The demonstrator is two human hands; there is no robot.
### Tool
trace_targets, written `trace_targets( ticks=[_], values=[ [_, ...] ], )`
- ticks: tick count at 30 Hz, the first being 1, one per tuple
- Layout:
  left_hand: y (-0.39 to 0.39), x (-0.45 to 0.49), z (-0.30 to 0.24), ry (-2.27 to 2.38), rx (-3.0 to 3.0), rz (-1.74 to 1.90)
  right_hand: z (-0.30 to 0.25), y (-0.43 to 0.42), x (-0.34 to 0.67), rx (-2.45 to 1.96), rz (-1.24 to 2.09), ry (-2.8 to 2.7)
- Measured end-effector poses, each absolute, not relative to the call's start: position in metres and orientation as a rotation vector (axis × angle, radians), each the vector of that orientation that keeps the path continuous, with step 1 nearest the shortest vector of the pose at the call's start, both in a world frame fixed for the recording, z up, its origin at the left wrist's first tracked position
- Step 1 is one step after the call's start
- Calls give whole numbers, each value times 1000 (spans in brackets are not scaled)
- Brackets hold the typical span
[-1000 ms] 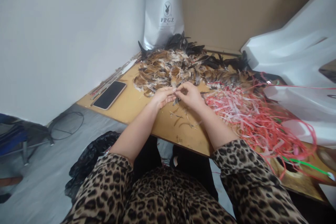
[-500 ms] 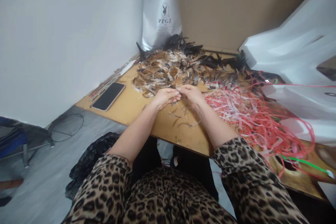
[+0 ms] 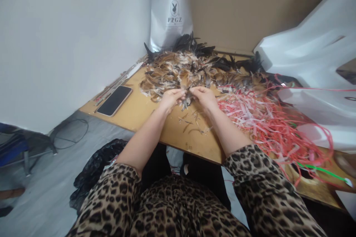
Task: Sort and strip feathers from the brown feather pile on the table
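Observation:
At the near edge of a heap of brown, white and black feathers (image 3: 167, 70), both my hands work a small gap apart. My left hand (image 3: 172, 100) is closed in a pinch on a feather, thumb against the fingers. Facing it, my right hand (image 3: 205, 98) also pinches thumb to forefinger on a feather; the exact grip is too small to make out. Greyish feather bits (image 3: 185, 103) show between and just below the fingertips. Thin loose feather scraps (image 3: 194, 124) lie on the tabletop under my hands.
A phone (image 3: 114, 100) lies on the wooden table (image 3: 150, 127) at left. Tangled pink and white ribbon strips (image 3: 267, 126) cover the right side, with a green tie (image 3: 322, 170) near them. A silvery bag (image 3: 171, 14) stands behind the feathers; white plastic sheeting (image 3: 303, 52) rises at right.
My hands have moved apart from touching, leaving a small gap between the fingertips. More greyish feather shows between them. The heap and ribbons look the same.

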State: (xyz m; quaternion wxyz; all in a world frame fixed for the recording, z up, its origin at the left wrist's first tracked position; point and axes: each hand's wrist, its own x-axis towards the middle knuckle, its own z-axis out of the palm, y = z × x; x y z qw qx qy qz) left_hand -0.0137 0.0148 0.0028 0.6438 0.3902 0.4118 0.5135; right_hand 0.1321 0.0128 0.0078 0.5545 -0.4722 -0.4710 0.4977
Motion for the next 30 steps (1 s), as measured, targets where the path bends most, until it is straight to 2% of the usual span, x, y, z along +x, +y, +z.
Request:
trace_targets(
  ticks=[11, 17, 20, 25, 27, 30],
  values=[
    [21, -21, 1, 803, 662, 1239, 8, 8, 144, -1566, 691, -1914],
    [20, -19, 1, 830, 667, 1229, 9, -1, 130, -1721, 511, -2098],
    [20, -19, 1, 824, 670, 1237, 9, 1, 132, -1632, 691, -1992],
    [20, -18, 1, 823, 669, 1224, 14, 7, 142, -1358, 1303, -1390],
    [19, -18, 1, 827, 679, 1201, 16, 9, 144, -1244, 1387, -1244],
    [17, -16, 1, 831, 729, 1129, 18, 9, 144, -1160, 1347, -1191]
  ],
)
